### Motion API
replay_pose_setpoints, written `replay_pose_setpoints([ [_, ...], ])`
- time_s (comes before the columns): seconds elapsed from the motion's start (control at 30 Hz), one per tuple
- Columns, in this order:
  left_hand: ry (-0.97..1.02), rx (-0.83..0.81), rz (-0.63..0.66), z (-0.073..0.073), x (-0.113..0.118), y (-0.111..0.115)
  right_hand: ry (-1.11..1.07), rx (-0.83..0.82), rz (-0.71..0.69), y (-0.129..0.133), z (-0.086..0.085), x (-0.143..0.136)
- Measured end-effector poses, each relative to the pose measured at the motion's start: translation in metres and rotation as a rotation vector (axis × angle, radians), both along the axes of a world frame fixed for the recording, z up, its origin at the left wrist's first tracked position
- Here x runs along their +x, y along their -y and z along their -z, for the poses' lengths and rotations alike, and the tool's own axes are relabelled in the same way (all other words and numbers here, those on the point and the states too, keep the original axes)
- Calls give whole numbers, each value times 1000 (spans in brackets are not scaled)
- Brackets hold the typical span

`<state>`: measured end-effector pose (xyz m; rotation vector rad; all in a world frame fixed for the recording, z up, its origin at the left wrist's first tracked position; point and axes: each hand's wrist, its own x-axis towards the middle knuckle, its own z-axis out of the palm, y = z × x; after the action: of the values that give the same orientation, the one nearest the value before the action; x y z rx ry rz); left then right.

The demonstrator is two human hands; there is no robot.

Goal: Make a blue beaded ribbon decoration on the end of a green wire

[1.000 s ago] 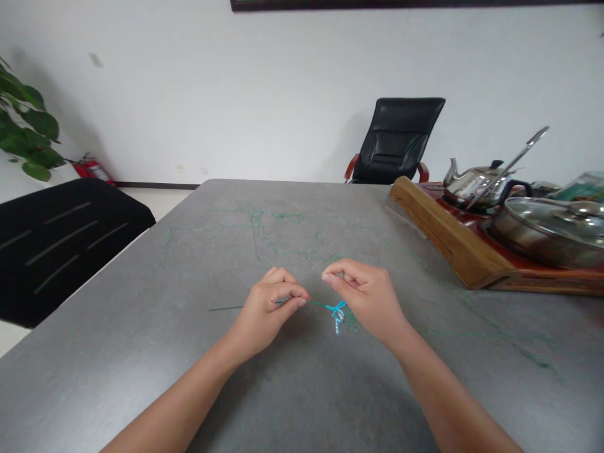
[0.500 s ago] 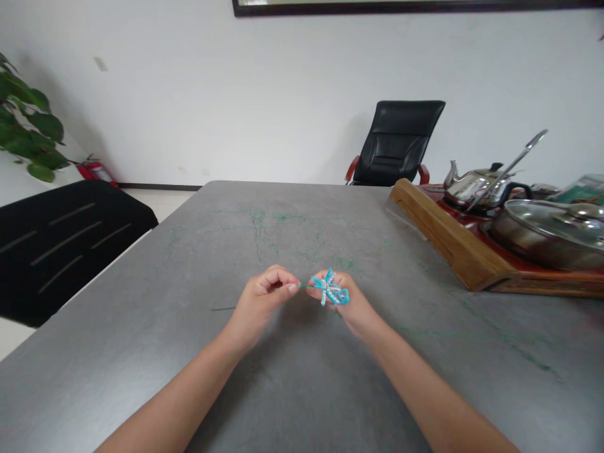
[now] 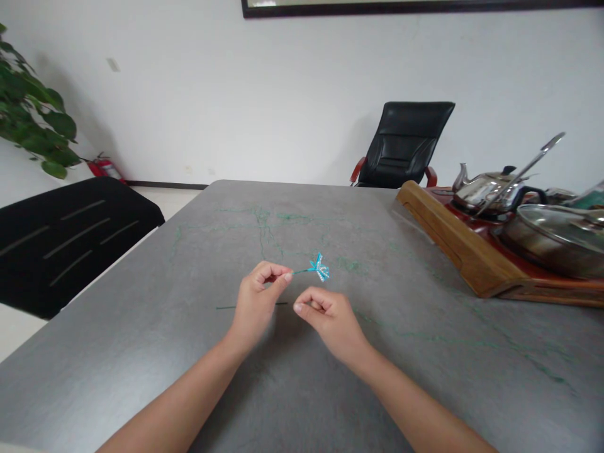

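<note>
Since the earlier frame, the small blue flower (image 3: pixel 321 268) with clear beaded petals has shifted from in front of the right hand (image 3: pixel 333 321) to beyond its fingertips, while that hand has dropped nearer the wearer. Left hand (image 3: pixel 258 299): thumb and forefinger pinch the thin green stem (image 3: pixel 302 272), so that the flower projects to the right of the fingertips, clear of the right hand. Right hand: fingers curled toward the thumb, nothing visible between them; whether the tips meet or pinch a fine strand cannot be told. Straight dark-green rod (image 3: pixel 225 307): lies on the grey surface (image 3: pixel 292 390), showing on both sides of the left hand and apparently passing beneath it, one end just beside the right fingertips. Well to the right of the right hand stands a brown wooden tray (image 3: pixel 448 239). State of the work, as judged: petals are shaped and gathered on the stem; the rod appears unattached, and whether the binding on the stem is finished cannot be discerned.
</note>
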<state>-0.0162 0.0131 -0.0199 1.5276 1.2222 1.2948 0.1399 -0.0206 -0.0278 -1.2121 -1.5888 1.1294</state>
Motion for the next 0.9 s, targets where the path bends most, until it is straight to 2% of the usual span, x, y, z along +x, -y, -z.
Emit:
replay_pose_setpoints([
  [0.13,-187,168,-47,-2,0,3,217,217,4,11,-16,2],
  [0.27,-317,297,-21,-5,2,6,309,399,7,15,-30,11],
  [0.5,-526,510,193,-6,3,9,372,512,118,9,-48,33],
  [0.6,-518,504,289,-8,4,9,352,460,158,3,-48,42],
  [0.7,-422,410,375,-13,3,10,279,313,165,-7,-44,52],
  [0.9,-227,209,494,-19,0,9,-73,-15,38,-28,-27,60],
])
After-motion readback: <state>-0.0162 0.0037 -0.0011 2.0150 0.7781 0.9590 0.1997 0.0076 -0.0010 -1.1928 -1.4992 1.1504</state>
